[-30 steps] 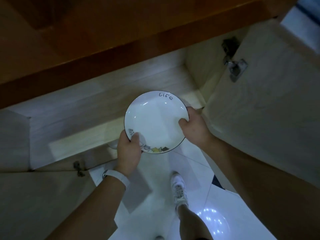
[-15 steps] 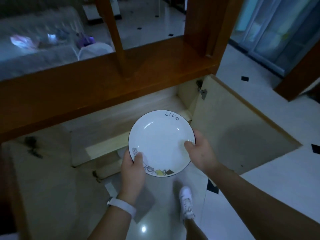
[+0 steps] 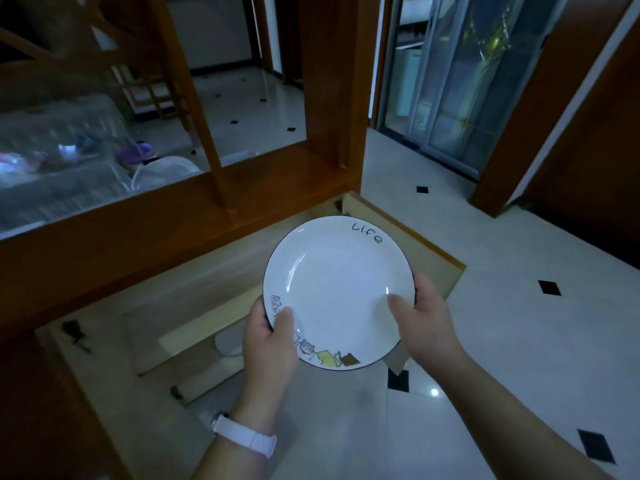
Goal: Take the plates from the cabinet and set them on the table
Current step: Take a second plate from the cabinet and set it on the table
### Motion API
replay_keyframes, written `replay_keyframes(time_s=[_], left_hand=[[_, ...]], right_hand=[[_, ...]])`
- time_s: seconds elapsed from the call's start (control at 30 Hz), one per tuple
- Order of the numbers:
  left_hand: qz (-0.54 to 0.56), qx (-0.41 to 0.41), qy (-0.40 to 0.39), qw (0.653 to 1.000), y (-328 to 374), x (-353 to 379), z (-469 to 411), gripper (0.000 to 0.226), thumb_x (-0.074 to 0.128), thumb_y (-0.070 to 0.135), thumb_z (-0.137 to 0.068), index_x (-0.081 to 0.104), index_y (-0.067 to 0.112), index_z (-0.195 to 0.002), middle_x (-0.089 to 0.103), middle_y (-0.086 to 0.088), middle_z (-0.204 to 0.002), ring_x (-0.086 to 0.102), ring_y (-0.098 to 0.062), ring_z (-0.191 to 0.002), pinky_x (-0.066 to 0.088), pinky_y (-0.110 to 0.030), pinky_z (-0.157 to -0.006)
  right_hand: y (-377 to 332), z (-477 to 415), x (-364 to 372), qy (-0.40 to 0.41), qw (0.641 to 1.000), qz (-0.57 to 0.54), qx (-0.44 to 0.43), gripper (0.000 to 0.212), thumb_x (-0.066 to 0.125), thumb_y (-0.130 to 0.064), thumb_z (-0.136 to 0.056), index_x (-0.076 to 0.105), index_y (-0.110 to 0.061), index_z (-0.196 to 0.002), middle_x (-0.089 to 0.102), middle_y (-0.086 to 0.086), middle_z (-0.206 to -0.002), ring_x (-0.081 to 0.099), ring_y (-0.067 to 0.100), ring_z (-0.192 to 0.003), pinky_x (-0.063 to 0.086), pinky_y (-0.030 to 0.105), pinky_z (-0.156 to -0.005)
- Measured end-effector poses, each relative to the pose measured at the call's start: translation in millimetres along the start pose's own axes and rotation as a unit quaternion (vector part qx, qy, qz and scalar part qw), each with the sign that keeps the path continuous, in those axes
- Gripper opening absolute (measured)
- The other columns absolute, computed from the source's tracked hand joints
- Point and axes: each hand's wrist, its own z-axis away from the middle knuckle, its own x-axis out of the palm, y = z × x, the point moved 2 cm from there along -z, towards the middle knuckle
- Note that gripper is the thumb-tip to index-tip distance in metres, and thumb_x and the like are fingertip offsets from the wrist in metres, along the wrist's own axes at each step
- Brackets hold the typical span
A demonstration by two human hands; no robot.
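Note:
A white plate (image 3: 337,282) with a dark rim, the word "Life" and small cartoon drawings is held level in front of me. My left hand (image 3: 268,344) grips its near left edge, thumb on top. My right hand (image 3: 424,318) grips its right edge, thumb on the plate's face. Below and behind the plate is the low wooden cabinet (image 3: 194,306), both doors open. Part of another white dish (image 3: 230,341) shows on the cabinet's lower shelf.
The right cabinet door (image 3: 408,233) swings out over the white tiled floor (image 3: 512,327). The left door (image 3: 69,393) stands open at lower left. A wooden countertop (image 3: 145,230) with upright posts tops the cabinet. Glass sliding doors (image 3: 450,81) are at far right.
The view has risen from looking down into the cabinet to looking out over its top. The plate has come up and away from the shelf, still held in both hands.

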Motion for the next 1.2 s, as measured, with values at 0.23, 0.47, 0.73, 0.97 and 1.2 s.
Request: replay_keyframes(time_s=[0.23, 0.47, 0.73, 0.97, 1.2], left_hand=[[-0.003, 0.010, -0.078, 0.997, 21, 65, 54, 0.031, 0.050, 0.002, -0.094, 0.066, 0.028, -0.100, 0.075, 0.013, -0.096, 0.071, -0.010, -0.089, 0.056, -0.030, -0.072], [0.004, -0.004, -0.213, 0.977, 27, 176, 154, 0.032, 0.048, 0.000, -0.095, 0.066, 0.024, -0.103, 0.075, 0.013, -0.096, 0.071, -0.009, -0.089, 0.056, -0.024, -0.068], [0.000, 0.004, -0.334, 0.943, 16, 289, 298, 0.034, 0.047, -0.003, -0.094, 0.066, 0.023, -0.106, 0.076, 0.007, -0.099, 0.071, -0.011, -0.089, 0.054, -0.024, -0.066], [-0.021, 0.027, -0.436, 0.899, 17, 377, 417, 0.028, 0.049, -0.002, -0.093, 0.066, 0.019, -0.102, 0.075, 0.005, -0.093, 0.070, -0.014, -0.084, 0.055, -0.026, -0.068], [-0.027, 0.031, -0.553, 0.832, 19, 447, 505, 0.030, 0.049, -0.001, -0.092, 0.067, 0.021, -0.101, 0.075, 0.006, -0.093, 0.070, -0.017, -0.088, 0.054, -0.030, -0.072]], right_hand=[[-9, 39, -94, 0.087, 0.996, -0.019, -0.008, 0.033, 0.054, -0.003, -0.086, 0.056, -0.031, -0.104, 0.066, -0.010, -0.093, 0.064, 0.010, -0.083, 0.051, 0.025, -0.064], [21, 104, -239, 0.179, 0.983, -0.037, 0.014, 0.043, 0.050, 0.002, -0.084, 0.055, -0.036, -0.104, 0.068, -0.013, -0.090, 0.065, 0.007, -0.079, 0.052, 0.024, -0.061], [60, 206, -402, 0.277, 0.959, -0.056, 0.033, 0.048, 0.048, 0.003, -0.083, 0.054, -0.041, -0.099, 0.064, -0.028, -0.083, 0.061, -0.004, -0.072, 0.048, 0.012, -0.054], [85, 295, -520, 0.384, 0.919, -0.077, 0.038, 0.046, 0.050, -0.008, -0.075, 0.057, -0.047, -0.098, 0.070, -0.012, -0.089, 0.068, 0.018, -0.082, 0.057, 0.042, -0.068], [100, 369, -591, 0.494, 0.864, -0.086, 0.048, 0.045, 0.048, -0.011, -0.069, 0.058, -0.038, -0.104, 0.070, -0.014, -0.089, 0.067, 0.009, -0.080, 0.052, 0.030, -0.065]])
